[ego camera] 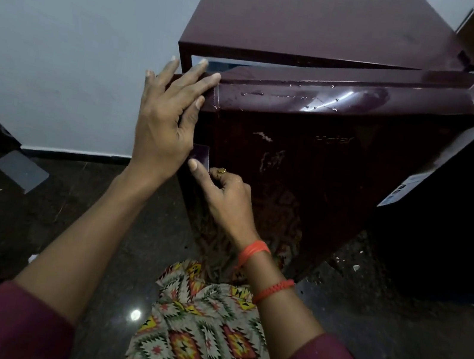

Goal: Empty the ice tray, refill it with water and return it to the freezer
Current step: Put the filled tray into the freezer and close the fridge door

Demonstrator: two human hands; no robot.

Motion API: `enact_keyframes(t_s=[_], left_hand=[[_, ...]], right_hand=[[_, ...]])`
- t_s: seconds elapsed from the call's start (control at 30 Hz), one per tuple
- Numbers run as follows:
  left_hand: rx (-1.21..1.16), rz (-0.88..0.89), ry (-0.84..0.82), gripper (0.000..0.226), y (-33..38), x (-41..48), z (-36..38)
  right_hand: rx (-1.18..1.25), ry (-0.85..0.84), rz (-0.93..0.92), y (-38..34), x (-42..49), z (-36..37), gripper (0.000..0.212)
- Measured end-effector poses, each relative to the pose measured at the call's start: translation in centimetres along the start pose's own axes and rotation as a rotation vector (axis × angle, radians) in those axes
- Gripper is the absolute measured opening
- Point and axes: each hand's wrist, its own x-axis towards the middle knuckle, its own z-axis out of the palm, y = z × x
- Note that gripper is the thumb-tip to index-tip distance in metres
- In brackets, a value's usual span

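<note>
Progress is hard to read from this view, because the ice tray is nowhere visible: it is not in either hand, not on the fridge (318,20) and not on the floor (97,218). The maroon door (313,148) stands only a little ajar, with a narrow gap (214,65) at its far left corner. Small water drops (290,94) lie along the door's top edge. From them I judge that the tray may be refilled and already inside, with only the closing left. It could equally be the first opening, with all the steps left to do.

The left hand (166,117) lies flat over the top left corner of the door, fingers straight and spread, holding nothing. Lower and nearer, the right hand (226,196) is at the small handle (201,154) on the door's left edge. Its thumb is stretched toward the handle and its other fingers are curled. Whether it really grips the handle, I cannot tell. Both forearms reach forward from the near side.
</note>
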Motion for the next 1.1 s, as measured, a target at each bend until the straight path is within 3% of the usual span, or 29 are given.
enact_keyframes(t_s=[0.8,0.93,1.1], left_hand=[[-0.126,-0.049,-0.018,0.036,-3.7,5.3,2.6],[-0.023,-0.101,-0.032,0.042,-2.3,4.0,3.1],[-0.001,-0.064,-0.034,0.049,1.6,-1.4,5.0]], right_hand=[[0.003,0.006,0.132,-0.3,6.2,1.9,0.055],[-0.144,0.031,0.086,1.5,3.9,0.5,0.062],[-0.31,0.193,0.07,4.3,-1.4,-3.7,0.046]])
